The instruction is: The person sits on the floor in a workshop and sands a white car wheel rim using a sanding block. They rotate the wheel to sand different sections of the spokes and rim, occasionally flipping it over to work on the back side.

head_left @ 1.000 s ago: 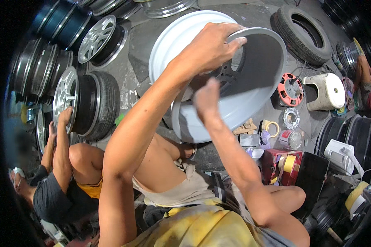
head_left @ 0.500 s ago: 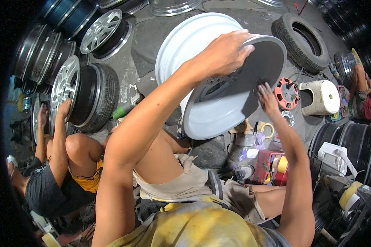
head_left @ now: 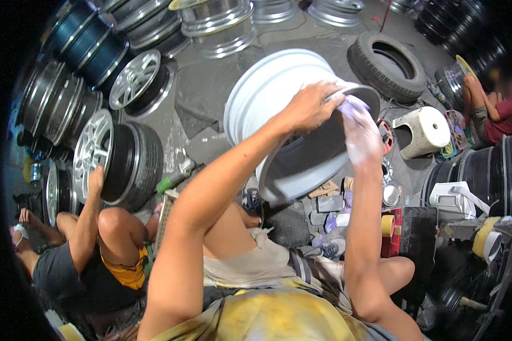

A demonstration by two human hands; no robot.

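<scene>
A pale grey wheel rim (head_left: 256, 96) is tilted in front of me, its hollow side partly in shadow. My left hand (head_left: 314, 105) is closed over the upper part of its near lip. Beside it, at the right of the same lip, my right hand (head_left: 361, 133) has its fingers bent and pressed together at the edge. Something pale purple shows at those fingertips, too bright and smeared to make out. The back of that hand looks whitish under the light.
At the left a person's hand (head_left: 96, 179) touches a silver spoked wheel (head_left: 91, 149) near a tyre (head_left: 142, 162). A loose tyre (head_left: 355, 59), a white stool (head_left: 426, 126) and another person (head_left: 498, 116) are on the right. Sanding blocks (head_left: 330, 203) and tape (head_left: 387, 225) lie near my legs.
My right hand has come up from inside the rim to its upper lip, next to my left hand, with pale purple now at its fingers. In the picture, the rim sits slightly lower.
</scene>
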